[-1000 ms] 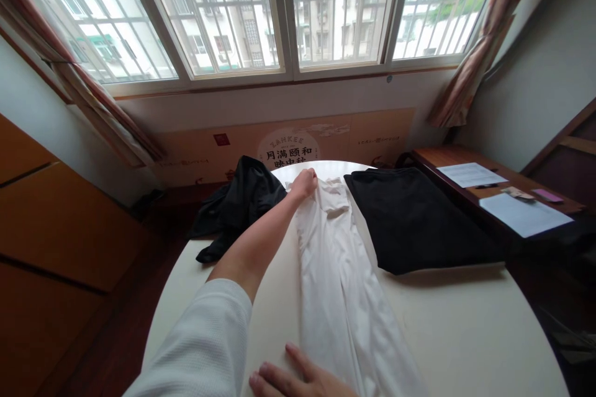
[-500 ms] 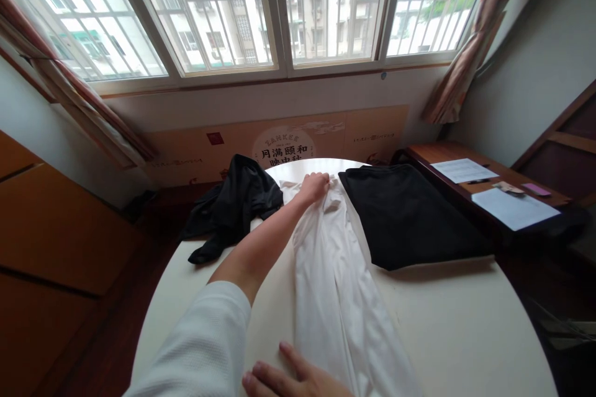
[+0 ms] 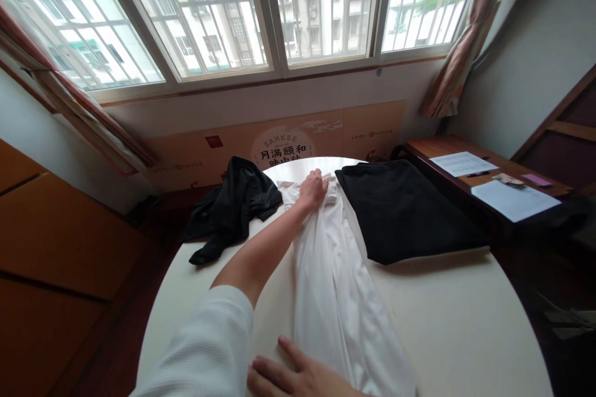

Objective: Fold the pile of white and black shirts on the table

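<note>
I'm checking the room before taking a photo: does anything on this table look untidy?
Yes, the black cloth left of the white garment: it lies bunched and seems to overhang the table, whereas the black fabric on the right is folded flat.

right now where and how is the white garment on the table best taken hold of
The white garment is probably best pinched from above at its far end, where the left hand is: the cloth there bunches into raised folds that should be easy to close on, while the rest lies flatter, running toward the near side.
</note>
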The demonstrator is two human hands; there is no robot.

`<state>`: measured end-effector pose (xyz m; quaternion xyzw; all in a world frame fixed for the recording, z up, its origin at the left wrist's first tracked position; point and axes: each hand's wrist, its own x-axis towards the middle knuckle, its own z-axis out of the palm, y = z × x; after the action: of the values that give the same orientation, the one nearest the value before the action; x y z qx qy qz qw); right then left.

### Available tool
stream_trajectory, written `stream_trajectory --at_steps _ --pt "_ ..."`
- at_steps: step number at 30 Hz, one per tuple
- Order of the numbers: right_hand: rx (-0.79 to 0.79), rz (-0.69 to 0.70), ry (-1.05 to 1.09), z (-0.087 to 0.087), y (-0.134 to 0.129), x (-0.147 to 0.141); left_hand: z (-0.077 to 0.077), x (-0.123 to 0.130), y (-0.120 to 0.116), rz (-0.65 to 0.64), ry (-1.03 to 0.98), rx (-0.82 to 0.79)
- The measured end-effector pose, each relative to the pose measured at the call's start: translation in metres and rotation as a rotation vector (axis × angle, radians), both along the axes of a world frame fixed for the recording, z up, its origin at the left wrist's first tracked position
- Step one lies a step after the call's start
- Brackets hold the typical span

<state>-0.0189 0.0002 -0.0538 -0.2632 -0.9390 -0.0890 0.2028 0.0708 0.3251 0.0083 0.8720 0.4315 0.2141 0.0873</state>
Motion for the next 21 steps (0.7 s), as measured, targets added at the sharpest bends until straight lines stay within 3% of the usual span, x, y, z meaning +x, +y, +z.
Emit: stream_trajectory --at_steps 4,8,12,15,17,21 --pt "0.054 -0.018 -0.004 -0.002 0.0 -0.001 0.016 -0.03 -0.041 -0.229 -0.024 0.044" --pt "0.14 -0.043 -0.003 -0.001 -0.004 -0.003 0.019 -0.089 -0.09 -0.434 0.172 -0.075" --pt "0.222 -0.109 0.031 -0.001 -0.011 -0.005 0.006 -0.145 -0.123 -0.412 0.276 -0.154" --pt "0.244 -0.082 0.035 0.002 -0.016 -0.008 -0.007 -0.165 -0.134 -0.401 0.3 -0.158" --pt "0.22 0.008 0.032 0.008 -0.019 -0.009 -0.011 -0.172 -0.139 -0.346 0.287 -0.155" --pt "0.033 0.111 0.094 0.03 -0.028 0.008 -0.001 -0.196 -0.169 -0.192 0.164 -0.126"
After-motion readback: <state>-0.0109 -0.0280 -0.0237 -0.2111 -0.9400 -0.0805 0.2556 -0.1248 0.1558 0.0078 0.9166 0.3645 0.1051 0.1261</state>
